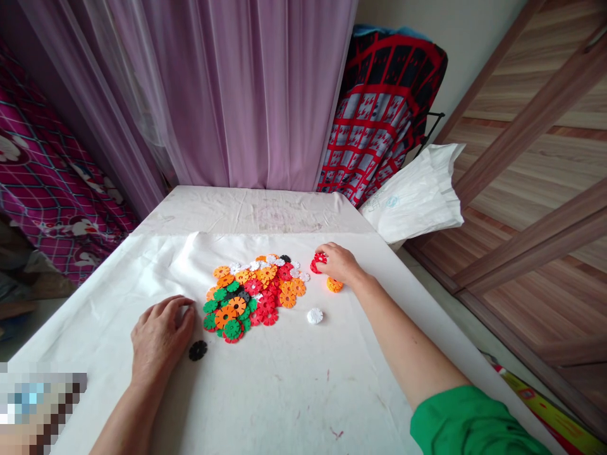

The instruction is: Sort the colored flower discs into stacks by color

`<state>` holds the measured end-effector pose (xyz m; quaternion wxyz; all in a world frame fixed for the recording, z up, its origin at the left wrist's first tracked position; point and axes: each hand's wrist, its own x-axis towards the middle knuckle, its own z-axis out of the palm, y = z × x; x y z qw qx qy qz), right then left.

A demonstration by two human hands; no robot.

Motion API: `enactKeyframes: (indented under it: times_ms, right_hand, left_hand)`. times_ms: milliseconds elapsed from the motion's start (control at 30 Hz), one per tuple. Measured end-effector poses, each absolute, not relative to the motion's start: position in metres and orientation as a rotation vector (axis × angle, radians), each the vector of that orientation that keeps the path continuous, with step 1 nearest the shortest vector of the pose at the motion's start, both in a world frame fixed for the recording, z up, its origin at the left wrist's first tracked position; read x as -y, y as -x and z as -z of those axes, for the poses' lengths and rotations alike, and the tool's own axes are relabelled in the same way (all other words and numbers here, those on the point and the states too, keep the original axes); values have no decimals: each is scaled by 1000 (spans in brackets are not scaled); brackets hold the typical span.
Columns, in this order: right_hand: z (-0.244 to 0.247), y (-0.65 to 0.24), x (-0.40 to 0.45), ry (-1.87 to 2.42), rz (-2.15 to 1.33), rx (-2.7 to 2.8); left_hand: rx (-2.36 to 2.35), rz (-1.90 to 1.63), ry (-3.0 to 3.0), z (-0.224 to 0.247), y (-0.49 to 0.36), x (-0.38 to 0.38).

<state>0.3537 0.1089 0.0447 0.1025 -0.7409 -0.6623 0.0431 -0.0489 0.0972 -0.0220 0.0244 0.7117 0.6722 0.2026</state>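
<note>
Many notched, flower-like plastic discs (268, 282) in red, orange, green, white and black lie in a loose pile on the white-covered table (265, 392). My right hand (339, 262) is to the right of the pile, its fingers closed round red notched discs (318, 261), which it partly hides. Just below that hand sits a small stack of orange discs (334, 285). A white stack (315, 316) stands nearer to me. My left hand (164, 332) rests on the cloth left of the pile, fingers loosely bent and thumb apart, holding nothing visible. Close beside it lies a single black disc (198, 350).
A white bag (417, 193) leans at the table's far right corner. Purple curtains (246, 95) hang behind the table, and a red-and-black patterned cloth (379, 107) is draped at the back right. Wooden doors (531, 170) stand on the right. A blurred-out object (38, 404) is at lower left.
</note>
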Motion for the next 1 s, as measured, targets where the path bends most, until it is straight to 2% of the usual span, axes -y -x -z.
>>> enactKeyframes:
  times_ms: [567, 1000]
  right_hand:
    - [-35, -354, -103, 2129, -125, 2018]
    - [-22, -283, -106, 1928, -230, 2233]
  left_hand:
    - [-2075, -607, -2183, 14, 45, -95]
    - [-2071, -624, -2146, 12, 43, -94]
